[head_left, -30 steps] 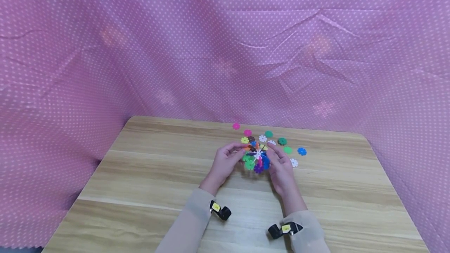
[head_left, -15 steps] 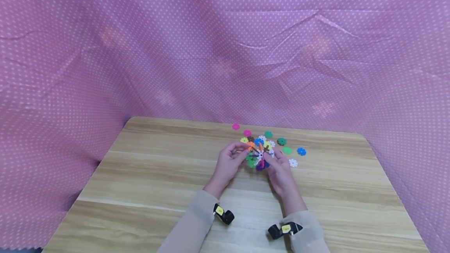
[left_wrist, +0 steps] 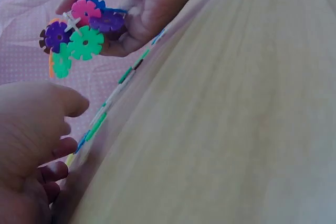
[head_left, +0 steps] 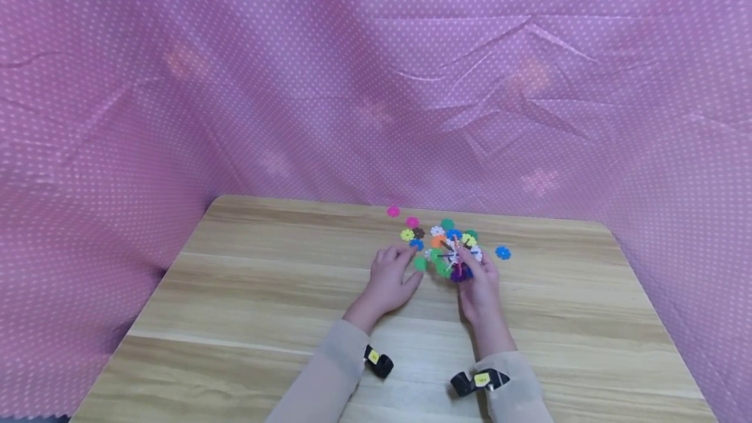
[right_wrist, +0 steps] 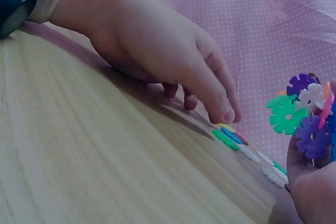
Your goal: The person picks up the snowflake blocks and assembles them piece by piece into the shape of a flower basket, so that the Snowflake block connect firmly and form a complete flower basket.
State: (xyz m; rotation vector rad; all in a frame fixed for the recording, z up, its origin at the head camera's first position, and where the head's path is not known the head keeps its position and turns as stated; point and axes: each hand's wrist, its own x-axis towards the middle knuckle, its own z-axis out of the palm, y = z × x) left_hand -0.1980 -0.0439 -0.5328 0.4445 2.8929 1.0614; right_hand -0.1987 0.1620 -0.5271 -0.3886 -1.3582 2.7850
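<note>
Both hands were on the cluster of slotted discs [head_left: 452,256] half a second ago; only the right hand [head_left: 480,286] holds it now. The cluster has shifted rightward in the head view and sits right of the frame's centre, below mid-height. It is held clear of the bench [head_left: 264,266], as the left wrist view confirms. Right fingers: clamped on the cluster's right side, thumb on the near face.

The left hand [head_left: 388,282] has let go and drawn off to the left of the cluster. Left fingers: bent, thumb spread well apart from the rest, nothing in their grasp that I can see. The fingertips lie right at a loose blue disc [head_left: 416,245]; contact or a slight gap, I cannot tell. A bright green disc [head_left: 420,263] lies between this hand and the cluster.

Just beyond the blue one, a yellow disc [head_left: 407,235] and a brown disc [head_left: 419,233] lie side by side.

Judgement: the build is now in a one-handed hold, which leaves the left hand free among the loose discs. This looks like piece selection, not joining; the cluster appears intact after the release.
</note>
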